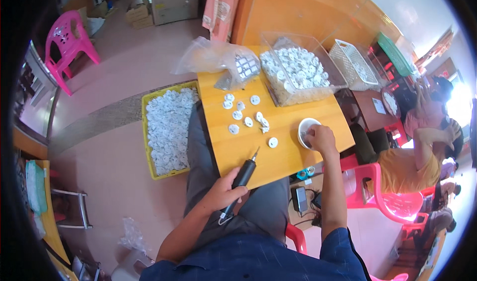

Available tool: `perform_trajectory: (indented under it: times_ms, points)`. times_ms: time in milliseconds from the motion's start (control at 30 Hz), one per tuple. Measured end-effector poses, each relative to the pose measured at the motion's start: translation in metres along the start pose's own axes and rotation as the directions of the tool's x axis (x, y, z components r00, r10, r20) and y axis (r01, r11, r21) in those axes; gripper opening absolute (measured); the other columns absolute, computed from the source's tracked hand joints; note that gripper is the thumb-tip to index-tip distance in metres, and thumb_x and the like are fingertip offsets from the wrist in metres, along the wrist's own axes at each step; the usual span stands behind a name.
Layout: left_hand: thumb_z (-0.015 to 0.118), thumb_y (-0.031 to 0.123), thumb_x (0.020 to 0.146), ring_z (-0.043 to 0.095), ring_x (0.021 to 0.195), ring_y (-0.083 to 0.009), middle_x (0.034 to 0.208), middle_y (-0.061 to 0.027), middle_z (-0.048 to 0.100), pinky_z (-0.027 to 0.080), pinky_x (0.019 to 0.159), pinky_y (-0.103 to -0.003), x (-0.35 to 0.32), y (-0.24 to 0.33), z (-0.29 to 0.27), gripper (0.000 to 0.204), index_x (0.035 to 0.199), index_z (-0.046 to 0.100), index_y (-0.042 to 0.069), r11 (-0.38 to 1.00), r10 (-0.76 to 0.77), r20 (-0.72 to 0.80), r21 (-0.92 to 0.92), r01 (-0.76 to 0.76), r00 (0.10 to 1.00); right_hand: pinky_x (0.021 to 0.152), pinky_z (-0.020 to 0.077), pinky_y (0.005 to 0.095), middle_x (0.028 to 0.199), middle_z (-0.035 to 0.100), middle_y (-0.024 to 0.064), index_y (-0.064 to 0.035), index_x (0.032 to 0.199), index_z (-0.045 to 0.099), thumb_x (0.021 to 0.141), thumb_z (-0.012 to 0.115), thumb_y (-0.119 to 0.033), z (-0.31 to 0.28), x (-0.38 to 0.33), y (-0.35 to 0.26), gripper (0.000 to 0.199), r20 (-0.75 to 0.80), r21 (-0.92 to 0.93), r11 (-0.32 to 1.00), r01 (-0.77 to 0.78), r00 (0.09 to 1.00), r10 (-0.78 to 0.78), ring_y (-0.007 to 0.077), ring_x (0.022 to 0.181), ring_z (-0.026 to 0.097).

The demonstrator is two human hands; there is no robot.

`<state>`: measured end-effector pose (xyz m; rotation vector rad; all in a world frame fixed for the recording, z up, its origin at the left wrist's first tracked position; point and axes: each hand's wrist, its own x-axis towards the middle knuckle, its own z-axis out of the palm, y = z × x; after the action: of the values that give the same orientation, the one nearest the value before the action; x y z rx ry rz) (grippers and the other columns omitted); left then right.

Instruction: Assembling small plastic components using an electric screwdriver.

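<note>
My left hand (pixel 228 190) is wrapped round a black electric screwdriver (pixel 244 173), its bit pointing up and away over the near edge of the wooden table (pixel 226 146). On the table's right side stands a small white bowl (pixel 301 128). My right hand (pixel 323 139) reaches into it, fingers bent together and pointing down. What lies between the fingertips is hidden. Several small round white plastic parts are scattered across the tabletop, one of them a white disc (pixel 273 142) just beyond the screwdriver's tip.
At the table's back stands a clear bin (pixel 283 98) heaped with white parts, beside a plastic bag (pixel 211 57). A yellow crate (pixel 145 127) of white parts sits on the floor to my left. Rightward are a pink chair (pixel 380 196), a white basket (pixel 348 64) and other people seated.
</note>
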<state>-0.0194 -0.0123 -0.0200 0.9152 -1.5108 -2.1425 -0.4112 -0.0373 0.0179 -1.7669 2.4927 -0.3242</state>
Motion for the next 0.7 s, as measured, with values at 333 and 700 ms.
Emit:
perform_trajectory:
  times_ms: [333,700]
  points:
    - [0.062,0.012,0.092,0.062,0.062,-0.0109,0.072,-0.0027,0.062,0.051,0.059,-0.028,0.000,0.005,0.006,0.059,0.145,0.040,-0.001,0.997,0.062,0.002,0.036,-0.062,0.998,0.073,0.0557,0.0505,0.085,0.072,0.0180,-0.0095,0.086,0.074,0.082,0.067,-0.023,0.024,0.010,0.006,0.016,-0.006,-0.169,0.986,-0.007,1.000,0.006,0.0391,0.080,0.069]
    - [0.063,0.014,0.093,0.061,0.071,-0.0109,0.089,-0.0028,0.059,0.051,0.064,-0.027,0.001,0.010,0.005,0.062,0.148,0.038,-0.001,0.997,0.011,0.029,0.074,-0.013,1.000,0.073,0.0555,0.0486,0.084,0.072,0.0183,-0.0082,0.084,0.074,0.082,0.067,-0.021,0.016,0.009,-0.001,0.015,-0.010,-0.046,0.997,0.058,0.998,-0.058,0.0388,0.080,0.069]
